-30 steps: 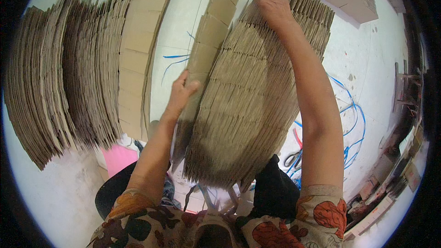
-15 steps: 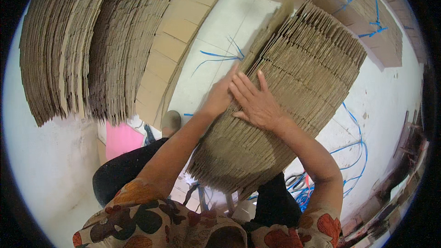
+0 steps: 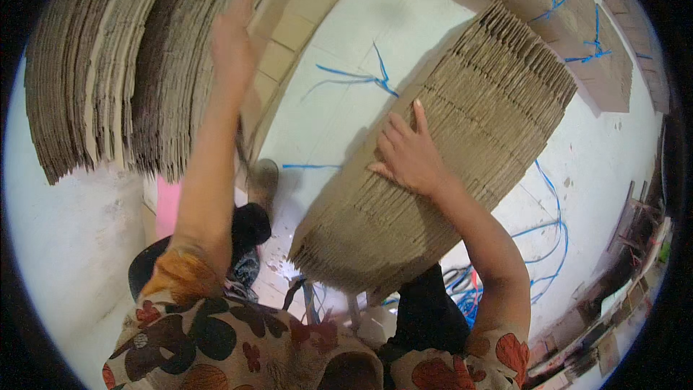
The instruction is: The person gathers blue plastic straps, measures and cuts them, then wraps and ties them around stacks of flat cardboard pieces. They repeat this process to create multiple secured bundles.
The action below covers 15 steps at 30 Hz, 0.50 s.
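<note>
A thick stack of folded cardboard sheets (image 3: 476, 123) lies slantwise before me, its ridged edges facing up. My right hand (image 3: 410, 152) rests palm down on the stack near its left edge, fingers apart, gripping nothing. Over at the upper left, my left hand (image 3: 234, 43) is raised above a second long row of cardboard sheets (image 3: 173, 65), beside its right-hand flat sheet (image 3: 285, 40). Motion smears the left fingers, so whether they hold anything is unclear. A blue strap (image 3: 361, 79) sticks out from beneath the stack's left side.
Bundles of cardboard tied with blue strap (image 3: 570, 22) stand at the far right. Loose blue strap (image 3: 563, 245) curls over the white floor to the right. A pink piece (image 3: 167, 206) lies at the left, close to a shoe (image 3: 263, 180).
My left hand has left the stack's edge and swung up and left to the other cardboard row. A leaning cardboard piece now lies against the stack. My right hand stays on the stack.
</note>
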### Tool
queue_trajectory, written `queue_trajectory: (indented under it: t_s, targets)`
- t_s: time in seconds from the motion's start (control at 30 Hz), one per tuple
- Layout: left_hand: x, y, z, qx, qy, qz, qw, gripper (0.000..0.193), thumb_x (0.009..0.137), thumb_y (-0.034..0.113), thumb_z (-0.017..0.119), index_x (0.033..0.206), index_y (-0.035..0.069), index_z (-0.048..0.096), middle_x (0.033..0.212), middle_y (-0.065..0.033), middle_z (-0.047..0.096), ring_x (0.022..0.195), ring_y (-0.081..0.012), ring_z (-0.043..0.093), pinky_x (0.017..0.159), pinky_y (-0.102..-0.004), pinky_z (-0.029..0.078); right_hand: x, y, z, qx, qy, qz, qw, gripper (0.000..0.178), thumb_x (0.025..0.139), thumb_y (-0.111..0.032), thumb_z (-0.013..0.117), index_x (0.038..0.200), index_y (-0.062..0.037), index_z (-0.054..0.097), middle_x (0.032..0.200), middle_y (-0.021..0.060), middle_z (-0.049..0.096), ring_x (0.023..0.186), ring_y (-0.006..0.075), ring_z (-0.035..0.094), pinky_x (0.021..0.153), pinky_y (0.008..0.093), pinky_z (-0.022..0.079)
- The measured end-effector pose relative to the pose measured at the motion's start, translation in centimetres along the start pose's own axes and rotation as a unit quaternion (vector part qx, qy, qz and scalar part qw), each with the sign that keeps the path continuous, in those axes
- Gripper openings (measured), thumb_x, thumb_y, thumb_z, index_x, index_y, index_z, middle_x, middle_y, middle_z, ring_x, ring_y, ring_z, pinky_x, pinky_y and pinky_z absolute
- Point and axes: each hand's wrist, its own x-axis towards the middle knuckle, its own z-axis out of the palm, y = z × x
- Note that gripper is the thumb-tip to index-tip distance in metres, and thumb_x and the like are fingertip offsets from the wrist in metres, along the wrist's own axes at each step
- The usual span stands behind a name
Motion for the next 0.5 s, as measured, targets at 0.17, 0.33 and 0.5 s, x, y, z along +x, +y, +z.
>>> queue_trajectory:
  t_s: [0.17,0.33,0.5]
  targets:
    - [4.2,1.0,-1.0,0.262,0.018,0.101,0.96,0.078,0.066,-0.007,0.06,0.134,0.023,0.04,0.13,-0.0056,0.049,0.104,-0.0307,0.052,0.086,-0.0404,0.046,0.1,0.3,-0.2,-0.013,0.022,0.009,1.0,0.046,0.082,-0.048,0.052,0.089,-0.0028,0.059,0.101,0.014,0.055,0.111,0.0276,0.045,0.106,0.0632,0.009]
    - [-3.6,-4.4,4.7,0.358,-0.148,0.066,0.919,0.071,0.077,0.005,0.057,0.14,0.022,0.029,0.138,-0.0076,0.038,0.119,-0.0298,0.042,0.092,-0.0464,0.038,0.4,0.2,0.2,-0.027,0.03,-0.006,0.999,0.05,0.082,-0.05,0.051,0.09,-0.0012,0.058,0.097,0.0132,0.055,0.107,0.0272,0.047,0.107,0.0607,0.008]
    - [-6.7,-1.1,9.8,0.112,-0.229,0.263,0.93,0.069,0.076,0.012,0.06,0.138,0.014,0.031,0.141,-0.0083,0.035,0.134,-0.0296,0.025,0.106,-0.0464,0.025,0.5,0.4,0.3,0.007,0.031,-0.008,0.999,0.048,0.081,-0.049,0.053,0.087,-0.0014,0.058,0.09,0.0115,0.055,0.102,0.0263,0.048,0.108,0.0598,0.009]
